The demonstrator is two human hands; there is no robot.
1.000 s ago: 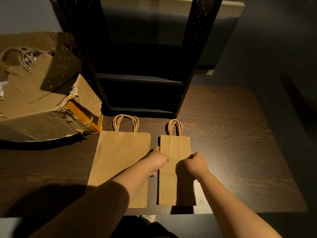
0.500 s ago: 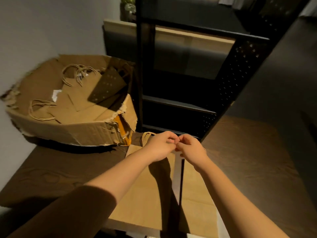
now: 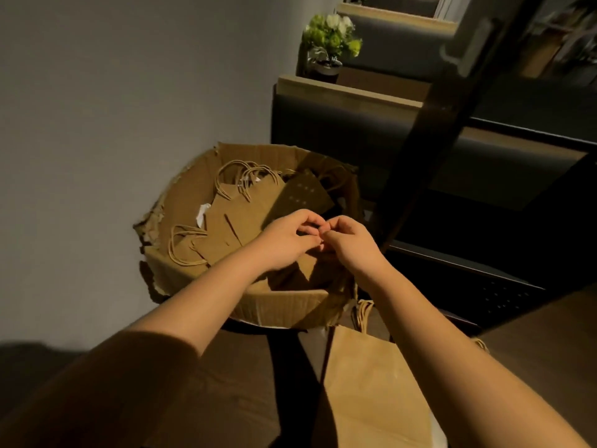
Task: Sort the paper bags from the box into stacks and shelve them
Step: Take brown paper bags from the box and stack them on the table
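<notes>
A torn cardboard box (image 3: 277, 307) stands on the dark wooden table (image 3: 232, 389) against the wall. Inside it lie several brown paper bags (image 3: 245, 208) with twisted handles. My left hand (image 3: 287, 240) and my right hand (image 3: 350, 245) hover over the box's right side, fingers curled and fingertips meeting each other. No bag shows in either hand. A wide flat paper bag (image 3: 371, 386) lies on the table below the box. My right forearm hides most of a second bag beside it.
A black metal shelf unit (image 3: 429, 150) rises just right of the box, with a low shelf board (image 3: 458, 266). A grey wall runs along the left. A potted plant (image 3: 329, 37) sits far behind on a ledge.
My view has swung left and up, from the two bags on the table to the box. Both hands left the narrow bag, came together and moved over the box.
</notes>
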